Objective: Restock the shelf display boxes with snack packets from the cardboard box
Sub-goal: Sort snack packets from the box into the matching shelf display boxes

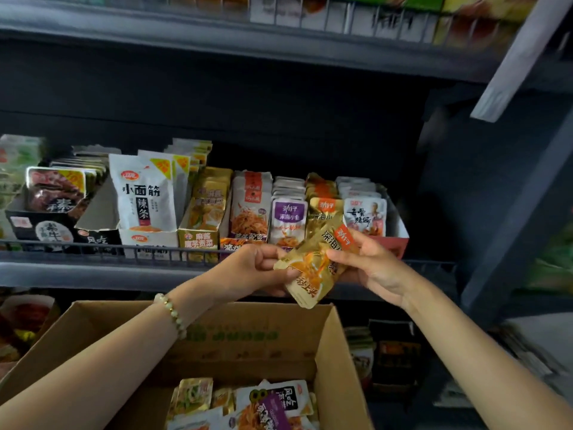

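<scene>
Brown cardboard box is holding more foil snack packets to shelve. Left hand and right hand are pinching one gold foil packet at the grey shelf front edge

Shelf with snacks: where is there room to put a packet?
Bare shelf lies right of the red box, up to the post. The cardboard box has a bare far half. From the white packets to the red box it is crowded.

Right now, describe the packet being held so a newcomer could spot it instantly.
Find the middle shelf's wire rail, above the open cardboard box. In front of it, the left hand and right hand pinch one gold packet. Unlike the upright boxed packets behind, it hangs tilted, outside any box.
</scene>
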A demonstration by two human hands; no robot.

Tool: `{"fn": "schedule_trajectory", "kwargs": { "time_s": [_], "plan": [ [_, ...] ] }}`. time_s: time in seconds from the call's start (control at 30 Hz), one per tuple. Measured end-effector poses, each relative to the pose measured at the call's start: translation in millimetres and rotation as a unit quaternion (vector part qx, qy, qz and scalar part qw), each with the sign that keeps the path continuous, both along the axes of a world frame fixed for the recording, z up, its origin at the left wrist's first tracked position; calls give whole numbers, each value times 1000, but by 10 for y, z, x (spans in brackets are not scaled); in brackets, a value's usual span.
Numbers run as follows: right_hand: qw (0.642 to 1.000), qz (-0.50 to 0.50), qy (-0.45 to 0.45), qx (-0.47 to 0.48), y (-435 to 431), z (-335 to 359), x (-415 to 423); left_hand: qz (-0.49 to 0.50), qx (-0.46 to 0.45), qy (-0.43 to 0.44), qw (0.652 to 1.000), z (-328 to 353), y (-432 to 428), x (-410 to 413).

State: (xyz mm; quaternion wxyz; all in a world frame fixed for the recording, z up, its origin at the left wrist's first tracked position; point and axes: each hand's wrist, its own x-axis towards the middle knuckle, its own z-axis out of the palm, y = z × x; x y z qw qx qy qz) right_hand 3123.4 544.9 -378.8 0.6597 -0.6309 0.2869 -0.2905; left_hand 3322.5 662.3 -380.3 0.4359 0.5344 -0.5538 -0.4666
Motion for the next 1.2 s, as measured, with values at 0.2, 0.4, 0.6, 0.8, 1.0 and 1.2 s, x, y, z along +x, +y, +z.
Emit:
{"fn": "schedule_trajectory", "kwargs": {
  "time_s": [0.2, 0.4, 0.6, 0.8, 1.0, 1.2],
  "plan": [
    [978, -107, 46, -174, -474, 398, -215, 55, -89, -94, 990, 33, -512, -110],
    [938, -127, 117, -299, -960, 584, -102, 57, -112, -475, 871, -106, -828, -19],
    [878, -28, 236, -415, -1133, 428, 240, 71, -107, -500, 856, -224, -1033, -70],
    [766, -9, 351, -539, -1250, 281, 366, 98, -151, -452, 874, -309, -1114, -51],
    [706, -7, 412, -576, -1175, 252, 359, 112, -162, -441, 876, -331, -1091, -65],
    [734, -20, 361, -575, -896, 293, 236, 115, -148, -473, 861, -219, -691, -76]
  ]
}}
